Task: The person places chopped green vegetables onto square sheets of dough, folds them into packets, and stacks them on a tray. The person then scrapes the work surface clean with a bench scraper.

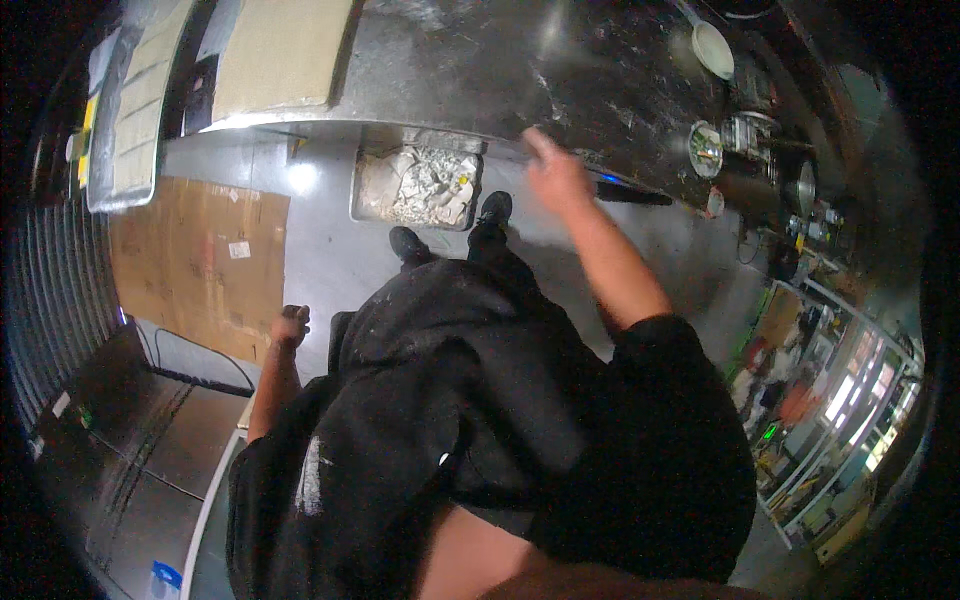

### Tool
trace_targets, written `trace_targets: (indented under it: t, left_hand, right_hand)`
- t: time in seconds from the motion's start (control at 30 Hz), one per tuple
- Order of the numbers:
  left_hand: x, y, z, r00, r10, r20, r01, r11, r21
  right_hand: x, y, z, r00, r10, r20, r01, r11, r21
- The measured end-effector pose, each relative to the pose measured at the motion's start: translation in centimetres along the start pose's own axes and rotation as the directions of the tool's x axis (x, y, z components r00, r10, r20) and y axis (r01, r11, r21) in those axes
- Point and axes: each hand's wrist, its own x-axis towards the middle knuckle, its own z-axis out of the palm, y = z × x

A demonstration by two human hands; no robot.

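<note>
My right hand [556, 178] reaches over the front edge of a dark metal worktable [470, 70]. It is blurred, with at least one finger stretched out and nothing visible in it. Down at my left side, my left hand [290, 326] hangs near a large cardboard sheet [195, 260], its fingers curled in; whether they hold anything is hidden. A grey bin [357, 200] holding crumpled pale material [420, 185] stands on the floor under the table edge, just beyond my shoes.
A pale rectangular slab [275, 60] lies at the table's far left, beside a tray [150, 180] with pale strips. Metal bowls [705, 150] and a pale round pan [712, 50] are at the right. A cluttered wire rack [830, 400] stands farther right.
</note>
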Motion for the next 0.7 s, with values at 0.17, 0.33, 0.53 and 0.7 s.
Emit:
trace_targets:
  t: [0.17,0.33,0.53,0.7]
  left_hand:
    - [0.4,6.3,1.7,0.991,0.101,0.09,-0.076,0.966,-0.246]
    - [1.0,12.2,4.0,0.99,0.127,0.053,-0.132,0.986,0.104]
    - [3.0,17.5,4.7,0.913,0.29,0.288,-0.396,0.804,0.444]
    - [3.2,22.6,5.1,0.524,0.691,0.498,-0.784,0.162,0.6]
  right_hand:
    - [3.7,12.4,-8.3,0.868,0.352,-0.351,-0.397,0.916,-0.065]
    - [3.4,18.3,-9.5,0.78,0.48,-0.402,-0.511,0.859,0.036]
    - [1.1,8.9,-3.0,0.945,0.32,-0.065,-0.321,0.947,-0.014]
    - [-1.7,4.7,-3.0,0.967,0.242,0.077,-0.245,0.969,0.029]
